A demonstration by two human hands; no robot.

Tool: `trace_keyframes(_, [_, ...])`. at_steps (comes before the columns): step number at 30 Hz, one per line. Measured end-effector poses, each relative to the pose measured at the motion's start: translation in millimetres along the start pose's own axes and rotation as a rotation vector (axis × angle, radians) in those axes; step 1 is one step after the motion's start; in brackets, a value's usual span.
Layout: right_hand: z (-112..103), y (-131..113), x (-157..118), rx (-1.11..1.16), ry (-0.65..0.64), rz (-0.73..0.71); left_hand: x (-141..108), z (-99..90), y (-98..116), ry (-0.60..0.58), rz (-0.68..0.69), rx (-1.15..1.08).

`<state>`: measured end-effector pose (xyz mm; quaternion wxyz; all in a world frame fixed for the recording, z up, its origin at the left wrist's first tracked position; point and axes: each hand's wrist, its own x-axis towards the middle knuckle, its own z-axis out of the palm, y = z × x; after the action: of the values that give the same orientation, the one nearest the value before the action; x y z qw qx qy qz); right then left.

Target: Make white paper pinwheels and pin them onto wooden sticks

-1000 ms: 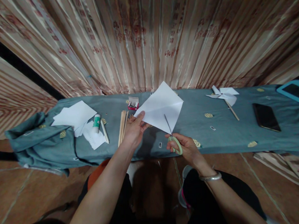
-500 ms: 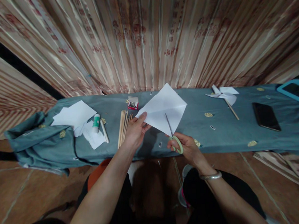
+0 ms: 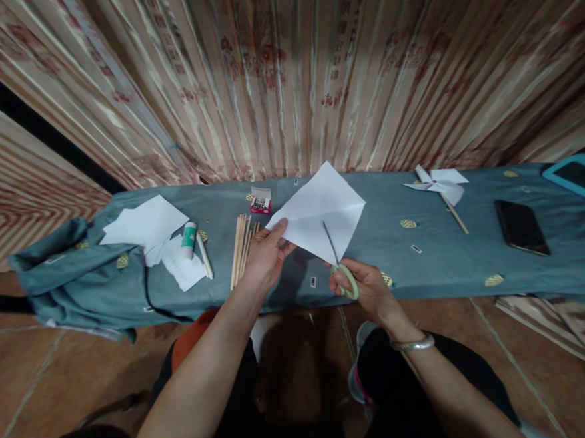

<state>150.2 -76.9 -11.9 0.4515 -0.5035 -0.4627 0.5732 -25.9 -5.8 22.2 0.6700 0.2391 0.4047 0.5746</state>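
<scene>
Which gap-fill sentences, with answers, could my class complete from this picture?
1. The white sheet in the left hand is made of ____.
2. The right hand holds green-handled ____.
3. The wooden sticks lie beside the ____ hand.
4. The black phone lies to the ____ of the pinwheel.

Missing words: paper; scissors; left; right.

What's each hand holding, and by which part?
Left hand: four-cornered white paper sheet, by its left corner. Right hand: pale-green-handled metal scissors, by the handles.
</scene>
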Motion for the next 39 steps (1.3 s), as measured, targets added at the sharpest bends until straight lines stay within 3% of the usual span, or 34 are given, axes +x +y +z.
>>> trace_keyframes(34, [3.4,-6.6,-0.2,0.039,0.049,0.033,-2.7,3.4,2.6,0.026,-0.013,0.009])
trace_keyframes(39, [1.7,-6.0,-1.1,0.007,0.009,0.031,-2.0,3.0,2.2,0.029,-0.007,0.019])
